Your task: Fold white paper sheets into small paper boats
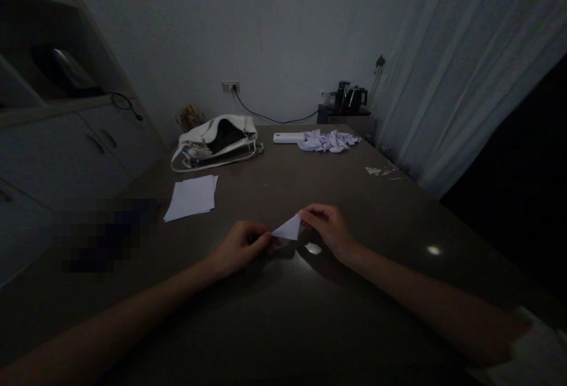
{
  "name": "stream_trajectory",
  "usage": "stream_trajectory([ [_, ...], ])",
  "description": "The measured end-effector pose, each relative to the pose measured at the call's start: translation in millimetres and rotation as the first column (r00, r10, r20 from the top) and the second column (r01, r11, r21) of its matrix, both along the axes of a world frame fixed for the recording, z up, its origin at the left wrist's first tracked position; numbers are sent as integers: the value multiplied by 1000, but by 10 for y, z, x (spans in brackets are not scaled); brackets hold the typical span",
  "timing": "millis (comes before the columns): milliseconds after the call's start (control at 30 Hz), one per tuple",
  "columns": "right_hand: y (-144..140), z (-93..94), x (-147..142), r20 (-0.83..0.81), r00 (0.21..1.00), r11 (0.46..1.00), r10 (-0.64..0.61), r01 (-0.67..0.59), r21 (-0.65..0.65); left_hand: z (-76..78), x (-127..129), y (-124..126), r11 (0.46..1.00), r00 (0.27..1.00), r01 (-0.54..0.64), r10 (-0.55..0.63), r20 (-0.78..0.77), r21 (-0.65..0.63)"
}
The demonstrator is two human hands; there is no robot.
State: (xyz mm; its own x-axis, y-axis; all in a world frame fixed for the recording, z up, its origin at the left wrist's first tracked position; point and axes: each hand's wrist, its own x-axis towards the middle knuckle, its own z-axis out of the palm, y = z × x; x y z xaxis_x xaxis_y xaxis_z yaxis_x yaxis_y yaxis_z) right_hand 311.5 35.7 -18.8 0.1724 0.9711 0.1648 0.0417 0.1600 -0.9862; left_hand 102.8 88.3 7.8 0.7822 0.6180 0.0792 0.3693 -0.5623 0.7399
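Observation:
A small white piece of folded paper (pixel 289 229), roughly triangular, is held just above the dark table (pixel 248 321) between both hands. My left hand (pixel 243 245) pinches its left tip between thumb and fingers. At the upper right corner, my right hand (pixel 330 226) grips the paper the same way. Beyond my left hand lies a stack of white paper sheets (pixel 192 197), slightly fanned. Farther back on the right is a pile of folded white paper pieces (pixel 330 141), with a white flat object (pixel 287 138) beside it.
A white handbag (pixel 212 140) rests at the table's back left. Small pale scraps (pixel 380 171) lie near the right edge. A black kettle (pixel 354 99) stands behind the table. White curtains (pixel 425 78) hang at right; cabinets (pixel 101 143) line the left. A blurred patch covers the left table area.

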Motion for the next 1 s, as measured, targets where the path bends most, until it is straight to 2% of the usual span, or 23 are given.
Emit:
stream_trajectory([
  [167, -58, 29, -45, 149, 978, 988, 148, -154, 31, 24, 9, -20, 994, 999, 40, -40, -11, 104],
  [267, -96, 51, -80, 196, 961, 978, 192, -203, 36, 0, 38, -55, 990, 997, 75, -77, 13, 123],
  [367, -108, 56, -95, 155, 962, 973, 226, -231, 19, -27, 56, -84, 997, 995, 80, -82, 53, 23],
  [500, -94, 35, -86, 47, 965, 966, 259, -260, 0, -18, 54, -86, 991, 996, 31, -19, 92, -133],
  [733, -100, 38, -75, 41, 964, 964, 263, -262, -40, -19, 53, -67, 991, 996, 22, -11, 84, -134],
  [1000, -79, 32, -64, -23, 937, 935, 348, -349, -70, -39, 38, -71, 962, 994, 85, -62, 95, -259],
])
